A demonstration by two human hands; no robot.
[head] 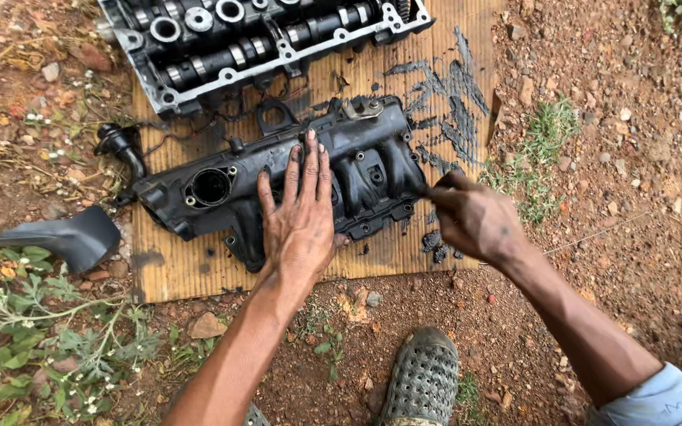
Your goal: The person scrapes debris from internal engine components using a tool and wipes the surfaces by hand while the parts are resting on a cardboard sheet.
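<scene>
Head view: looking down on engine parts laid out on bare ground
Intake manifold (357, 170): black plastic, lying lengthwise across a sheet of corrugated cardboard (199, 268), round throttle opening toward the left end, runners toward the right
Left hand (300, 213): flat and fully open, fingers spread, palm pressed onto the middle of the manifold; grasps nothing; judged to be steadying the part against sliding
Right hand (475, 221): fingers closed in a pinch at the manifold's right end; it appears to grip a small dark tool or scraper, too obscured to identify; placed where dark deposit meets the edge of the part
Sludge smears (447, 106): black streaks across the cardboard to the right of the manifold, with small dark lumps (434, 244) just below the right hand; consistent with residue wiped off onto the sheet
Cardboard: serves as a work surface keeping parts out of the soil
Cylinder head (254, 39): metal, camshafts exposed, resting on the far end of the cardboard, just beyond the manifold
Black hose elbow (120, 146): at the manifold's left end
Dark plastic panel (73, 237): on the ground, left of the cardboard
Grey perforated shoe (424, 379): near edge, on red gravel
</scene>
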